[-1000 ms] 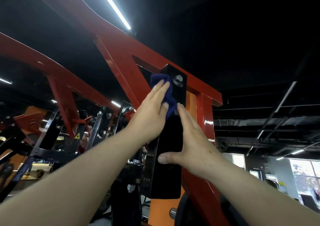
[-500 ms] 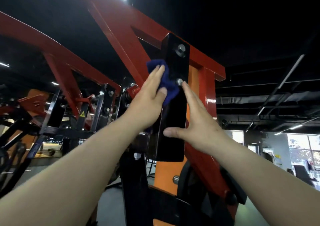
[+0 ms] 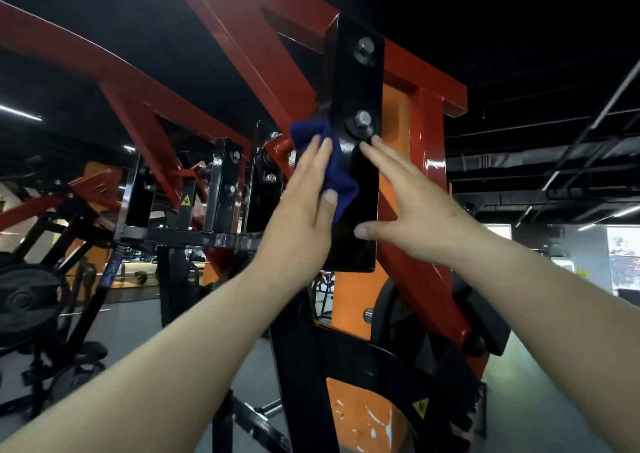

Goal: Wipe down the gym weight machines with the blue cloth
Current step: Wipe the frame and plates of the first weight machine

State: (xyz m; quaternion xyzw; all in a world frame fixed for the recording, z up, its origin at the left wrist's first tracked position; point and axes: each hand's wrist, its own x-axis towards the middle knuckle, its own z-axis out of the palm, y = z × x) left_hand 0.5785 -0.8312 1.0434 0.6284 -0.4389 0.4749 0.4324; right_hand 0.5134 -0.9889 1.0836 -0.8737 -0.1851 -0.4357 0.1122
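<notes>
Now lower on the black plate (image 3: 360,210) than a second ago, left hand (image 3: 304,206) pressing blue cloth (image 3: 337,175) flat-fingered, right hand (image 3: 412,206) open, bracing; wiping mid-stroke.

Blue cloth (image 3: 341,182): soft, matt, crumpled fabric. Black plate (image 3: 358,88): glossy painted metal, smooth. Bolts (image 3: 363,120): bare shiny steel. Red frame (image 3: 242,36): gloss paint. Orange panel (image 3: 367,421): paint chipped.

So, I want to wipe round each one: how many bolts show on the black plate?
2. One bolt near the black plate's top, another midway, just above the right hand's fingertips. The hands may hide more.
</notes>
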